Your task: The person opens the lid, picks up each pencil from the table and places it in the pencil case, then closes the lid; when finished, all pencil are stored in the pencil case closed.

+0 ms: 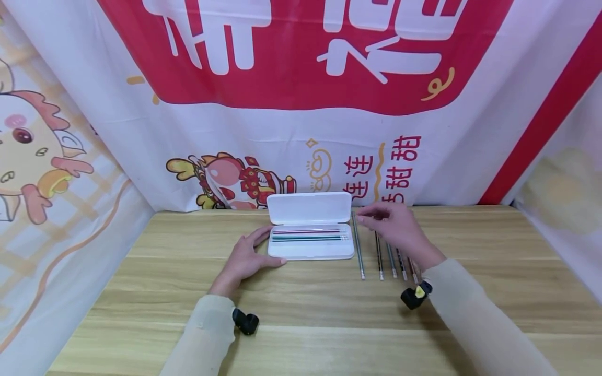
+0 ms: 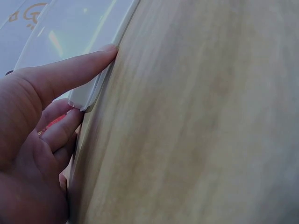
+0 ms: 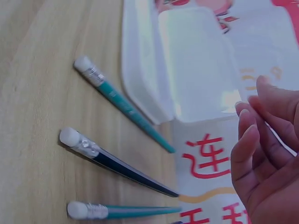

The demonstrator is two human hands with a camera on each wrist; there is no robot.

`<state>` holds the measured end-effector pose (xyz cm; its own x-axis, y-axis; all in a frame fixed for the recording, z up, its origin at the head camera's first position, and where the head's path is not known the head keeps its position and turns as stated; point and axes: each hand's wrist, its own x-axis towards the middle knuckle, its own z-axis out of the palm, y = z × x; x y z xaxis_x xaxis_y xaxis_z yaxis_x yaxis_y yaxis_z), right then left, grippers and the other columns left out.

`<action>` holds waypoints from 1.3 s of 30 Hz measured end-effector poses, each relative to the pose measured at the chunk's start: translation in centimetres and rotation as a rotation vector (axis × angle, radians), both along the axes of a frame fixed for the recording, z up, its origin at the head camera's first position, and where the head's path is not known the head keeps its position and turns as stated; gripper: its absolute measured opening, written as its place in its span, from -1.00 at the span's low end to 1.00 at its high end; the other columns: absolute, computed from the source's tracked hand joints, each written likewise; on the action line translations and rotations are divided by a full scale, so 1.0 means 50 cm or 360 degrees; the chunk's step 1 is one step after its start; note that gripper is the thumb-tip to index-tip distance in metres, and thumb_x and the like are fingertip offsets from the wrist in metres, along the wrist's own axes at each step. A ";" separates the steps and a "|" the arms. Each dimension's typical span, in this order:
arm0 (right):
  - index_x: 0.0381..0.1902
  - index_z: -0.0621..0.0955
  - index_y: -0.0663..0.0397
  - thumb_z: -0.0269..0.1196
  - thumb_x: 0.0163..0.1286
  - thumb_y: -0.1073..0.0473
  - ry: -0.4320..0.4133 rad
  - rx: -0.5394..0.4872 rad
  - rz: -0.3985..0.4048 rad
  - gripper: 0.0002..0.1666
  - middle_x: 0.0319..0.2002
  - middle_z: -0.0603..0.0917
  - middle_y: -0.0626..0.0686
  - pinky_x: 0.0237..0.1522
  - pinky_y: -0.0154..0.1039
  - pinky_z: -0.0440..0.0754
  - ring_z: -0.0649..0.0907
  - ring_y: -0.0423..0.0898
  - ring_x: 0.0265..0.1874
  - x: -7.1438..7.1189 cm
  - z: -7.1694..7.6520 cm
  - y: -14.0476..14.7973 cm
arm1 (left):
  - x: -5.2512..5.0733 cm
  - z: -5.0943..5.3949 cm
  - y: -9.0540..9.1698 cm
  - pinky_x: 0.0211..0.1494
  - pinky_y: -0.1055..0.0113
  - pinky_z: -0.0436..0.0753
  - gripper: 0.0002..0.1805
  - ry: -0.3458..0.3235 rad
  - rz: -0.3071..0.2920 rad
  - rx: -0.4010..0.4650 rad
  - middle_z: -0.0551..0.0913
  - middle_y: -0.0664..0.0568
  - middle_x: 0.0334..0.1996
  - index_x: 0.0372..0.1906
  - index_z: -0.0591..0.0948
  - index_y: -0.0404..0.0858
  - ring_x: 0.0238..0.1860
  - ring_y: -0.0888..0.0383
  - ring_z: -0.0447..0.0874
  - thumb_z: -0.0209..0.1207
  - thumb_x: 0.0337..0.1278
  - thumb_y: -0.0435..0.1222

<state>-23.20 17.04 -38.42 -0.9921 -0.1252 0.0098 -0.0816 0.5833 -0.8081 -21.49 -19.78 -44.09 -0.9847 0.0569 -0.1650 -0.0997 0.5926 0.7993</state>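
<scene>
A white pencil case (image 1: 310,254) lies with its lid (image 1: 310,208) raised at the back. Inside are a reddish-purple pencil (image 1: 305,231) and green pencils (image 1: 305,239). My left hand (image 1: 246,256) holds the case's left end, thumb along the front edge and fingers around the corner. Just right of the case lies a teal pencil (image 3: 121,107), its white eraser toward me. My right hand (image 3: 271,154) hovers near that pencil's far end, fingers bent, with nothing visible between them. A black pencil (image 3: 126,168) and another teal pencil (image 3: 140,211) lie beside it.
More pencils (image 1: 401,263) lie under and beside the right hand, erasers toward me. The wooden table (image 1: 301,318) meets a printed cloth (image 1: 301,125) at its back edge. Cloth also hangs at both sides. Each wrist carries a small black camera (image 1: 245,321).
</scene>
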 end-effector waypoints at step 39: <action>0.24 0.69 0.16 0.45 0.46 -0.16 -0.0251 0.0063 -0.0309 -0.39 0.01 0.81 0.12 -0.23 -0.34 0.72 0.71 -0.12 -0.15 0.154 -0.083 0.196 | -0.001 0.003 0.000 0.81 -0.30 -0.34 0.03 -0.0009 -0.0025 0.0001 0.38 0.03 0.66 0.64 0.39 0.08 0.79 -0.21 -0.11 0.63 0.04 -0.03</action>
